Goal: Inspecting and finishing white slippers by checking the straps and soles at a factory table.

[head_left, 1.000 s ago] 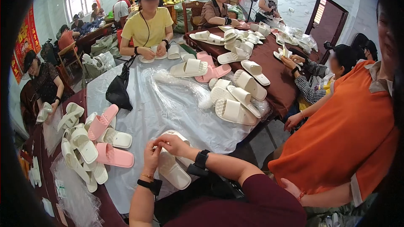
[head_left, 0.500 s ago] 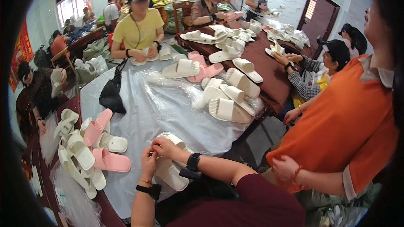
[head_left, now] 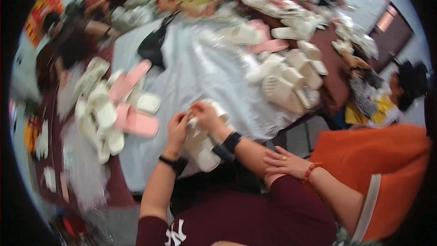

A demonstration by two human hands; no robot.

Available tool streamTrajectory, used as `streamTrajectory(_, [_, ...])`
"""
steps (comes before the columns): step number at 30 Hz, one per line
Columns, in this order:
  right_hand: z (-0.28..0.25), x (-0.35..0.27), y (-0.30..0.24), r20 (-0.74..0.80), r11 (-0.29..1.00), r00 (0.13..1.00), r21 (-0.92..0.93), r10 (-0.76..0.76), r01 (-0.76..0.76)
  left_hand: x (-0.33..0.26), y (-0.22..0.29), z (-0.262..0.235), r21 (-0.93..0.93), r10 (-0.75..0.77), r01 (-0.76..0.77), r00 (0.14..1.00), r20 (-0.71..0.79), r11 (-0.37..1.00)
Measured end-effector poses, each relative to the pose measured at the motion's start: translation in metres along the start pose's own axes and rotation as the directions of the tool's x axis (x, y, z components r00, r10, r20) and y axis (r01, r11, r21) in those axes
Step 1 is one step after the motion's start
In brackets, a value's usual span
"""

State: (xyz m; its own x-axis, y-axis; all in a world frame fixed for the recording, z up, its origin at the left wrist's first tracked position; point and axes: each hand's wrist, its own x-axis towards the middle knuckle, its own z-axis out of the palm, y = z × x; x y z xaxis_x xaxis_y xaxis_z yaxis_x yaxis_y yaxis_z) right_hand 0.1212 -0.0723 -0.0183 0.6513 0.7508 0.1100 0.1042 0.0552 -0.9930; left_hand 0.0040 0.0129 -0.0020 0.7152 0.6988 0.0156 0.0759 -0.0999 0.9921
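My left hand (head_left: 177, 130) and my right hand (head_left: 207, 116) meet above white slippers (head_left: 203, 152) at the near edge of the table. The fingers of both are drawn together in a pinch; whatever they hold is too small and blurred to make out. One white slipper lies toward me under my hands, and part of another (head_left: 219, 110) shows beyond my right hand. A co-worker's hand (head_left: 289, 166), with a red bracelet, rests on my right arm near the elbow.
White slippers (head_left: 102, 105) and pink slippers (head_left: 143, 120) are heaped at left, beside clear plastic bags (head_left: 82, 159). More white slippers (head_left: 284, 86) lie at right. A black bag (head_left: 152, 43) sits farther back on the pale sheet (head_left: 182, 73). An orange-clad person (head_left: 355, 150) stands close at right.
The view has tilted down and blurred, so the table sits higher. My hands stay together over the slippers. The co-worker's hand has come from their own shirt onto my right arm.
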Motion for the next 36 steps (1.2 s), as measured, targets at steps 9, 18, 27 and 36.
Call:
streamTrajectory(9, [0.017,-0.005,-0.012,-0.088,0.976,0.987,-0.184,-0.133,0.115,0.004,-0.021,-0.013,-0.423,-0.138,0.096,0.988,-0.069,0.901])
streamTrajectory(18, [0.021,-0.012,-0.016,-0.04,0.872,0.95,-0.41,-0.31,0.267,-0.002,-0.018,-0.014,-0.4,-0.162,0.133,0.986,-0.04,0.907])
streamTrajectory(27, [0.016,-0.004,-0.014,0.015,0.86,0.958,-0.437,-0.288,0.265,0.006,-0.028,-0.013,-0.36,-0.103,0.088,0.994,-0.021,0.929])
streamTrajectory(36, [0.013,-0.005,-0.019,0.034,0.847,0.961,-0.463,-0.276,0.26,0.004,-0.028,-0.01,-0.327,-0.096,0.08,0.995,-0.031,0.941])
